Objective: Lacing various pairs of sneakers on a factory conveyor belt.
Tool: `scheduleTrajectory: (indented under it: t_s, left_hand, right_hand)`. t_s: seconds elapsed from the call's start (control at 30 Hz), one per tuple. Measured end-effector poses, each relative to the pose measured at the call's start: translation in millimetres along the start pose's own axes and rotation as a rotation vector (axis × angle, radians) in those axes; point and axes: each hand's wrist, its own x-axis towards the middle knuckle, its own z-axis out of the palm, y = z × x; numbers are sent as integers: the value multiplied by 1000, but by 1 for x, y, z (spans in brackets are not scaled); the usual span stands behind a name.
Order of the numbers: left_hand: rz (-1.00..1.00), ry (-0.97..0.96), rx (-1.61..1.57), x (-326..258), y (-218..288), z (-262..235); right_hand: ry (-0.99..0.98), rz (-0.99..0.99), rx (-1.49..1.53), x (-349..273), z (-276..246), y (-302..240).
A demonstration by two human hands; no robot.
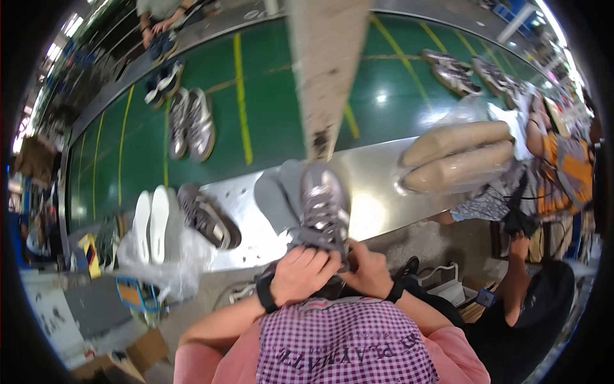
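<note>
Head view: left hand [302, 275] and right hand [369, 272] grasp a shiny, grey, dark-laced sneaker [325, 200].

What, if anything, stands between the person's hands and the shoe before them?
Nothing visible: the left hand and right hand both touch the near end of the shoe. The pale post is beyond its toe.

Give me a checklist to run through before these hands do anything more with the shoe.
1. Left hand on the metallic lace-up sneaker: ok, fingers at its near end.
2. Right hand firmly gripping it: cannot tell, its fingertips are partly hidden.
3. Toe pointing away from the person: ok.
4. Inside of the sneaker visible: not ok, its opening is hidden.
5. Gray insoles fully visible: not ok, the sneaker covers part of one.
6. Another lace-up sneaker nearby: ok, to the left.
</note>
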Motion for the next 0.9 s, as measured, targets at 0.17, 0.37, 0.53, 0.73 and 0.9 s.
scheduleTrajectory:
  t_s: [0.17,0.37,0.53,0.73,0.9]
  left_hand:
    - [144,21,24,14,0,-4]
    - [119,66,134,7,4,-8]
    - [127,28,-6,2,-2,-4]
    - [80,113,26,1,2,4]
    - [53,64,65,0,5,6]
  right_hand:
    - [-87,108,91,3,-3,2]
    - [-15,95,194,-2,3,4]
    - [-5,9,140,0,3,5]
    - [-70,79,260,3,-5,17]
    - [-56,76,198,8,1,21]
